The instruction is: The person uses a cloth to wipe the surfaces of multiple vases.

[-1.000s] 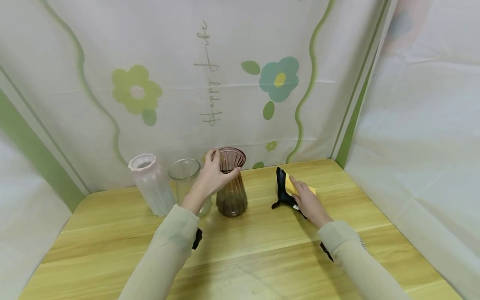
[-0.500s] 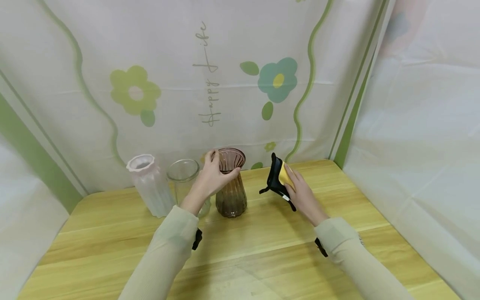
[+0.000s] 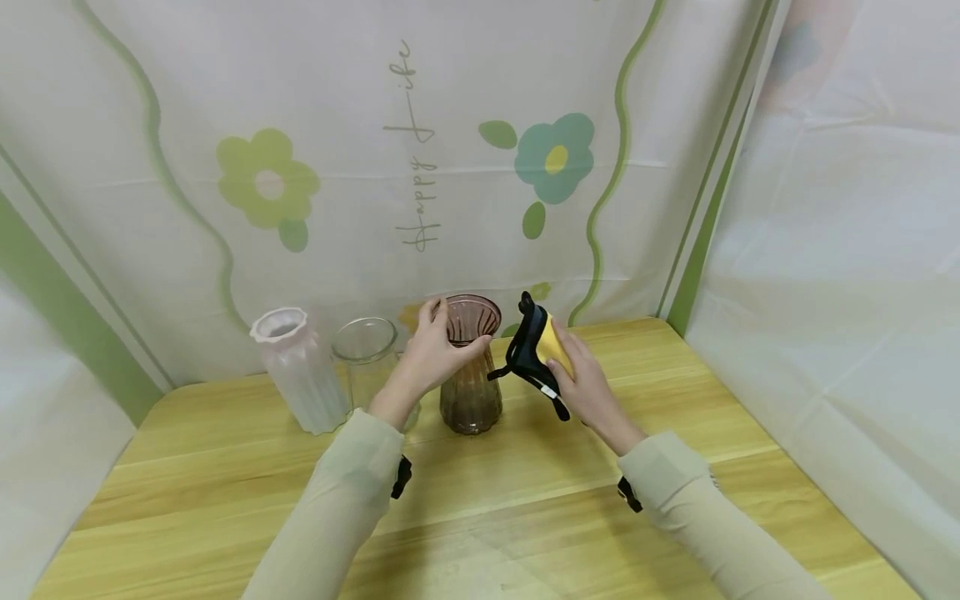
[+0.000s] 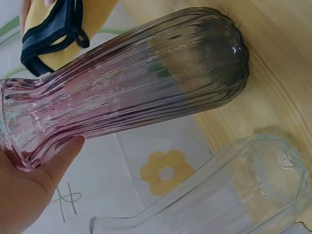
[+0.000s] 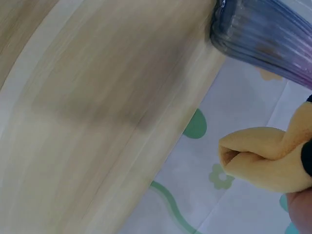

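My left hand point(image 3: 433, 358) grips the flared neck of a ribbed glass vase point(image 3: 471, 400), pink at the top and smoky grey below. The vase stands upright, its thumb-side neck showing in the left wrist view. In my right hand point(image 3: 588, 390) is a folded yellow cleaning cloth point(image 5: 263, 156) with dark trim and a small hanging loop. This cloth is raised off the table, close to the right side of the vase. Left of the vase stands a clear glass vase point(image 3: 363, 379), partly hidden behind my left forearm.
A ribbed white vase point(image 3: 303, 379) with a scalloped rim stands at the left of the row. The vases are near the back edge of the wooden table point(image 3: 480, 508). A white curtain point(image 3: 345, 208) printed with flowers hangs right behind.
My right hand has lifted the cloth from the table and carried it left toward the pink-grey vase. My left hand has shifted that vase slightly to the right.
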A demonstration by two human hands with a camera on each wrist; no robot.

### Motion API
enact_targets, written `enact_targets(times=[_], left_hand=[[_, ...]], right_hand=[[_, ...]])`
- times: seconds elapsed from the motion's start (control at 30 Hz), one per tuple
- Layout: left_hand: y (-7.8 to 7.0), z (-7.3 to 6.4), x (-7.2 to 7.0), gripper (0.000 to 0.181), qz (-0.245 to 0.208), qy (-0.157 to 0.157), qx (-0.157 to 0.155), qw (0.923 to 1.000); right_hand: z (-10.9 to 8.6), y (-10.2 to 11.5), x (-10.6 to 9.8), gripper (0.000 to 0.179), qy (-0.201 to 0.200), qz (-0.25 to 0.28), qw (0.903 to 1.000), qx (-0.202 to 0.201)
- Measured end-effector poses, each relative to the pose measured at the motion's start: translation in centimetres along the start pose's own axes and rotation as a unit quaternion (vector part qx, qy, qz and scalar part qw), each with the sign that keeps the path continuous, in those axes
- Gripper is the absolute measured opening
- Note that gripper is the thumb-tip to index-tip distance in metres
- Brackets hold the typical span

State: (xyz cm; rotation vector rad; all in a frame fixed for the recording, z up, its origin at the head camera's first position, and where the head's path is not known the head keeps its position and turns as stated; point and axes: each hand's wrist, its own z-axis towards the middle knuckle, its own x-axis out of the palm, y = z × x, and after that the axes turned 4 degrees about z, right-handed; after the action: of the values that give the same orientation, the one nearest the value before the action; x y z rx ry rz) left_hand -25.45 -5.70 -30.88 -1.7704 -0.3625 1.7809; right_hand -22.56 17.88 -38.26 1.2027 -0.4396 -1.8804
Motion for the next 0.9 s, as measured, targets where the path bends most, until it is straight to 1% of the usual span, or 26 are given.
enact_targets(times=[0.13,0.37,0.6,0.77,0.9], left_hand=[[-0.3,0.0,0.2,0.101,0.007,0.001,0.004,1.0000],[-0.9,0.1,0.6,0.100,0.011,0.003,0.010,0.9999],[-1.3,0.0,0.8,0.100,0.011,0.012,0.017,0.9997],[-1.5,-0.1,1.0,0.101,0.005,0.019,0.018,0.9997],[-1.6,-0.1,1.0,0.101,0.004,0.018,0.022,0.9996]], right_hand=[[-0.1,0.5,0.5,0.059,0.000,0.014,0.9998,-0.011],[-0.3,1.0,1.4,0.060,0.003,0.020,0.9995,-0.023],[-0.5,1.1,2.6,0.062,0.026,0.032,0.9990,-0.014],[-0.5,1.0,3.4,0.063,0.028,0.026,0.9991,-0.019],[-0.3,1.0,3.8,0.061,0.032,0.031,0.9990,-0.006]])
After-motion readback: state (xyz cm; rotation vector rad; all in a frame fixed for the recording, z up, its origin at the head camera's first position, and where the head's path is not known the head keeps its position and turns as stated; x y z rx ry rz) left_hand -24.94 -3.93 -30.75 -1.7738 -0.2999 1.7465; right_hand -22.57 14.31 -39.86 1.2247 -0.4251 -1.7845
